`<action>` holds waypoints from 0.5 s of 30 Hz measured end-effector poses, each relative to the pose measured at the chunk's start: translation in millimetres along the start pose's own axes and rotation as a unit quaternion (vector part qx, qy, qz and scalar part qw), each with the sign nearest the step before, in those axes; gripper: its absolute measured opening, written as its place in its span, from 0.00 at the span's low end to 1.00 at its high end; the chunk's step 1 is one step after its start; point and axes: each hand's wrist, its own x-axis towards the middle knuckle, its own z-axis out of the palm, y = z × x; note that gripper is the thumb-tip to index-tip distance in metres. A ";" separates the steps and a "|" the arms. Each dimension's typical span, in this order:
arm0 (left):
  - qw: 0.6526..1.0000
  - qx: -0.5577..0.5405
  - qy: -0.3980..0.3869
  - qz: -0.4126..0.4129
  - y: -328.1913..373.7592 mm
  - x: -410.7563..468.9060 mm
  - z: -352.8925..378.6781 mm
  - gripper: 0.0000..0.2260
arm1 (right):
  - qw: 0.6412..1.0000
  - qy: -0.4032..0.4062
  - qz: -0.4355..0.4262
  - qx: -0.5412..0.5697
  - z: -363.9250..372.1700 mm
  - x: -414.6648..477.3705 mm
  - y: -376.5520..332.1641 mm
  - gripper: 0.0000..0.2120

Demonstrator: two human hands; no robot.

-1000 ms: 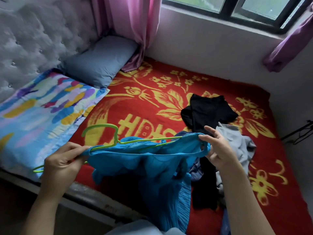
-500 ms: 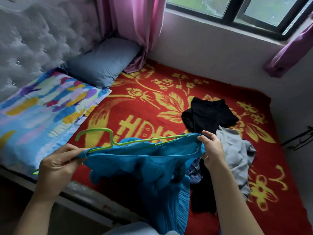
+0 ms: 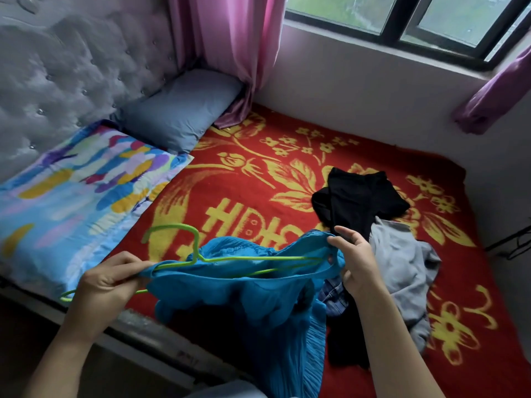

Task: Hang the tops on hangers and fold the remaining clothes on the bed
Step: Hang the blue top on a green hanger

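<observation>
Left hand: your left hand (image 3: 109,280) is closed in a pinch on one shoulder edge of the blue top (image 3: 258,297), with one arm of the green hanger (image 3: 230,258) passing through the same grip and its tip poking out past your knuckles
Right hand: your right hand (image 3: 356,262) pinches the opposite shoulder edge between thumb and fingers, the other fingers loosely spread above it
Blue top: held up in the air over the near edge of the bed (image 3: 258,179), stretched between your hands; the hanger bar lies inside the neck opening and the hook stands up free
Done so far: the hanger looks threaded into this top, but the shoulders are not seated on it yet (I judge this the first top, as no hung or folded item is in view)
Left on the bed: a black garment (image 3: 362,196), a grey garment (image 3: 402,262) and a denim piece (image 3: 334,297) lie in a loose, unfolded heap to your right, touching one another
Progress: early; settle this top on its hanger, then sort the heap into tops to hang and the rest to fold
</observation>
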 end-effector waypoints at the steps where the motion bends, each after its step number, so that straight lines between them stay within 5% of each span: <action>1: 1.000 -0.006 -0.015 0.008 8.9 3.9 3.5 0.13 | 0.999 -0.036 -0.005 0.003 3.6 -2.9 -2.4 0.09; 4: 0.999 -0.012 -0.049 0.010 24.0 12.2 12.6 0.09 | 0.979 -0.194 -0.021 -0.058 12.2 -11.1 -9.9 0.16; 7: 0.998 -0.047 -0.038 0.008 30.2 20.9 16.5 0.10 | 0.921 -0.297 -0.065 -0.243 20.8 -19.3 -19.6 0.21; 11: 1.000 -0.010 -0.019 0.013 34.0 33.7 19.5 0.26 | 0.839 -0.294 -0.135 -0.437 19.3 -16.8 -30.6 0.10; 15: 0.997 0.049 -0.055 0.026 38.2 45.5 12.8 0.28 | 0.849 -0.280 -0.173 -0.414 14.1 -15.1 -33.0 0.09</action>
